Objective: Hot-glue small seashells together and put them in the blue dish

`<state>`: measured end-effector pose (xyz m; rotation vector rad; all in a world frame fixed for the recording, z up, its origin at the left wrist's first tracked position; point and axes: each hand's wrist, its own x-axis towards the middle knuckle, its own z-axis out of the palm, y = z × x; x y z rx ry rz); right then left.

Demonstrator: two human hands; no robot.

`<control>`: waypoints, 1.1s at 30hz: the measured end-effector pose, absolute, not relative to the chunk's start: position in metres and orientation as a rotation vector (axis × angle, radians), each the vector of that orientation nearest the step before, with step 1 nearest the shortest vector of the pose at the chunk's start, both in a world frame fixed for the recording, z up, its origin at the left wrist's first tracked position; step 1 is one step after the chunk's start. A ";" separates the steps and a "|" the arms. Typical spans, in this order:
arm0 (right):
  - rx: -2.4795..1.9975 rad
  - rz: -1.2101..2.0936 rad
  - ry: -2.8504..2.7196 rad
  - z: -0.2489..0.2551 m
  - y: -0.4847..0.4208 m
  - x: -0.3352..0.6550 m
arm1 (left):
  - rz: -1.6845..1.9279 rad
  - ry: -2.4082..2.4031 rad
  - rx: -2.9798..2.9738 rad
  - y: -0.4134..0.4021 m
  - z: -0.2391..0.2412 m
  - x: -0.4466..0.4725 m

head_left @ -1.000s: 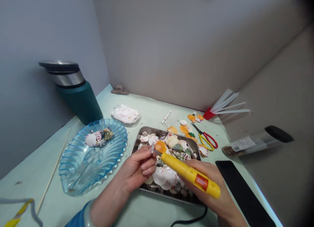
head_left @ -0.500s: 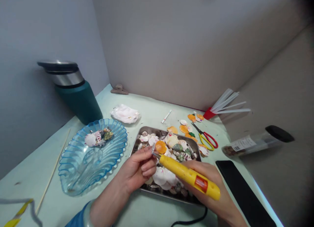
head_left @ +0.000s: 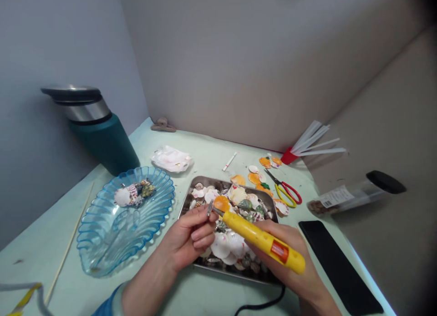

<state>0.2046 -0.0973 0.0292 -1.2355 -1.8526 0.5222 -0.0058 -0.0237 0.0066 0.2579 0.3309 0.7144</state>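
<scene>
My right hand (head_left: pixel 285 243) is wrapped round a yellow glue gun (head_left: pixel 262 238) with a black cord. Its metal nozzle points left, right beside a small silvery metal piece (head_left: pixel 210 208), perhaps a hair clip. Thumb and fingers of my left hand (head_left: pixel 189 236) pinch that piece upright. Both hands are above a metal tray (head_left: pixel 235 276) heaped with seashells: white scallops (head_left: pixel 221 245), an orange shell (head_left: pixel 221 203) and green-grey spiral ones. The right hand hides part of the tray.
Left stands a blue scalloped dish (head_left: pixel 102 243) with a shell cluster (head_left: pixel 131 194), and a teal bottle (head_left: pixel 105 140) behind. A plastic bag (head_left: pixel 171 159) lies at the back. Right are scissors (head_left: pixel 286 193), glue sticks in a red cup (head_left: pixel 289 156), a clear tube (head_left: pixel 355 200) and a black phone-like slab (head_left: pixel 337 266).
The glue gun's nozzle has drawn slightly away from the metal piece, which is turned a little in my left hand. The whole view has shifted slightly.
</scene>
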 end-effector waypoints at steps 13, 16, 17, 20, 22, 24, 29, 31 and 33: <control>-1.201 0.514 -1.892 0.033 -0.098 0.203 | 0.724 0.404 0.230 -0.024 0.005 -0.003; -1.215 0.497 -1.895 0.033 -0.098 0.205 | 0.755 0.462 0.253 -0.025 0.006 -0.002; -1.225 0.500 -1.903 0.032 -0.098 0.206 | 0.766 0.476 0.264 -0.026 0.007 -0.002; -1.251 0.509 -1.930 0.030 -0.097 0.209 | 0.785 0.512 0.300 -0.027 0.008 0.000; -1.270 0.489 -1.930 0.028 -0.097 0.211 | 0.785 0.541 0.319 -0.027 0.009 0.000; -1.285 0.460 -1.912 0.027 -0.097 0.212 | 0.786 0.571 0.337 -0.027 0.008 0.000; -1.277 0.478 -1.910 0.025 -0.097 0.214 | 0.821 0.643 0.375 -0.026 0.007 0.001; -1.277 0.460 -1.918 0.025 -0.097 0.215 | 0.837 0.671 0.398 -0.026 0.007 0.002; -1.285 0.444 -1.917 0.024 -0.098 0.215 | 0.849 0.696 0.434 -0.027 0.008 0.003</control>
